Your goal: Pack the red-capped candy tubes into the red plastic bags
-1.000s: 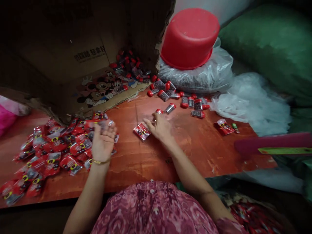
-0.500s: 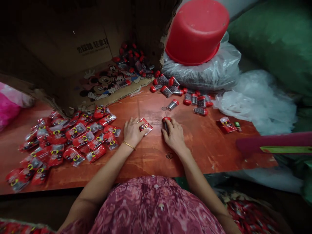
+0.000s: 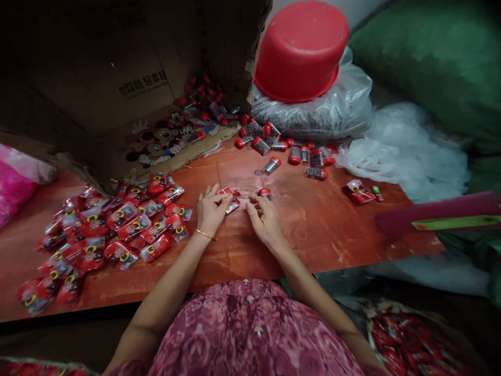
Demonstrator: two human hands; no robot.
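Observation:
My left hand (image 3: 212,211) pinches a small red printed packet (image 3: 231,204) between thumb and fingers, just above the red tabletop. Facing it, my right hand (image 3: 265,218) has its thumb and fingers drawn together near the packet's right end. Whatever is between those fingertips is too small to make out. Just beyond the right fingers lies a small clear bottle with a red cap (image 3: 265,194), partly hidden by them. Left of my hands, a pile of filled red packets (image 3: 129,219) covers the table.
An open cardboard box (image 3: 188,159) lies at the back left with more red-capped bottles inside. Several bottles (image 3: 272,165) are scattered at the back. A red tub (image 3: 301,52) rests upside down on a plastic bag (image 3: 317,115). Another red packet (image 3: 358,192) lies at right.
My right hand has come off the red-capped bottle and moved left toward the packet. The bottle stays behind its fingers. My left hand still holds the packet. The view has shifted slightly.

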